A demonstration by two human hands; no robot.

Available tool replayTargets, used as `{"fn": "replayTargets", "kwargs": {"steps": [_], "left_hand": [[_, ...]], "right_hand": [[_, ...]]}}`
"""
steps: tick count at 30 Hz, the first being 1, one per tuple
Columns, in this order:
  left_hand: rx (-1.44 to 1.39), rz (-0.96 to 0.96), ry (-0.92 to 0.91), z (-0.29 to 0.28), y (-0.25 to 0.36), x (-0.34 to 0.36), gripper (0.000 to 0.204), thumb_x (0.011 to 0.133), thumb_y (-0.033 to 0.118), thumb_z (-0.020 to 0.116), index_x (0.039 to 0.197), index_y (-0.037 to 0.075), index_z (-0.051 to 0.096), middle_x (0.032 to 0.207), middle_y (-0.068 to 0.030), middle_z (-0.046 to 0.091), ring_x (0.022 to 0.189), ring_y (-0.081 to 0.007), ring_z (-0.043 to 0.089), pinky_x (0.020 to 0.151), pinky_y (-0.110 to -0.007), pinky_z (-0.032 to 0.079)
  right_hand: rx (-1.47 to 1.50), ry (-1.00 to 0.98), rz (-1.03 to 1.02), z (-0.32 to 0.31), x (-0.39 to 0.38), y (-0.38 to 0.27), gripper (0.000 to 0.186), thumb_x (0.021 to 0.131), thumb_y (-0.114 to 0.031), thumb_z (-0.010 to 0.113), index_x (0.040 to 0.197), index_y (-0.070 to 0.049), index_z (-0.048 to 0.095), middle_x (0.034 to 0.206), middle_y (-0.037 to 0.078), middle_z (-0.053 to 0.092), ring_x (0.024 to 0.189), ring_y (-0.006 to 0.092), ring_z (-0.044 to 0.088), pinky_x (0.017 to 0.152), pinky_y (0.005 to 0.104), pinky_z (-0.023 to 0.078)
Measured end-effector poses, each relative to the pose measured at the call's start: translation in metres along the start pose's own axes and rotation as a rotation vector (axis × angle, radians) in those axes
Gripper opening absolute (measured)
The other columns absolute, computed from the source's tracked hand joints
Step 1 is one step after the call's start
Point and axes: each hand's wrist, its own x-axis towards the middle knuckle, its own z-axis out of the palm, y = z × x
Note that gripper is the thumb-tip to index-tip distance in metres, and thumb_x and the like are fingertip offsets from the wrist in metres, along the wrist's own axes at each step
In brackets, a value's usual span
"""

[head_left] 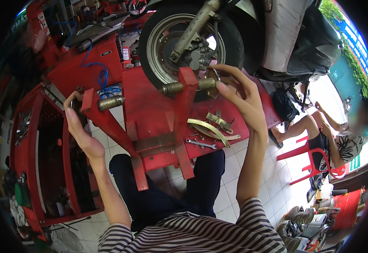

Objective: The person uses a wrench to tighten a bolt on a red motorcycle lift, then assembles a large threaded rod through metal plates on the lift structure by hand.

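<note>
Head view shows the right hand [239,98] raised at the front wheel [184,38] of a scooter, fingers pinched on a small metal ring [214,75] beside the brake caliper [200,57]. Left hand [80,130] curls its fingers around the end of a red clamp arm [104,118] by a coiled spring [110,102]. On the red lift platform [150,109] lie a wrench [200,143] and curved metal pieces [211,130].
</note>
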Motion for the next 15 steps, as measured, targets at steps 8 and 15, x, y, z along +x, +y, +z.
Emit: {"fn": "replayTargets", "kwargs": {"steps": [8, 15], "left_hand": [[0.056, -0.011, 0.040, 0.000, 0.006, -0.004, 0.053, 0.101, 0.041, 0.027, 0.127, -0.001, 0.047, 0.119, -0.0134, 0.056, 0.111, -0.0203, 0.054, 0.097, -0.034, 0.041], [0.099, -0.024, 0.021, -0.001, 0.007, -0.004, 0.052, 0.102, 0.040, 0.026, 0.125, 0.000, 0.049, 0.116, -0.0104, 0.056, 0.109, -0.0183, 0.055, 0.096, -0.032, 0.041]], "right_hand": [[-0.240, -0.168, -0.321, -0.003, 0.007, 0.002, 0.023, 0.099, -0.014, 0.047, 0.112, 0.003, 0.056, 0.112, 0.009, 0.058, 0.105, 0.0203, 0.059, 0.089, 0.0294, 0.049], [-0.111, 0.048, -0.259, 0.000, -0.001, 0.006, 0.041, 0.104, -0.027, 0.033, 0.112, 0.004, 0.058, 0.096, 0.009, 0.061, 0.102, 0.0220, 0.059, 0.090, 0.0317, 0.044]]}}
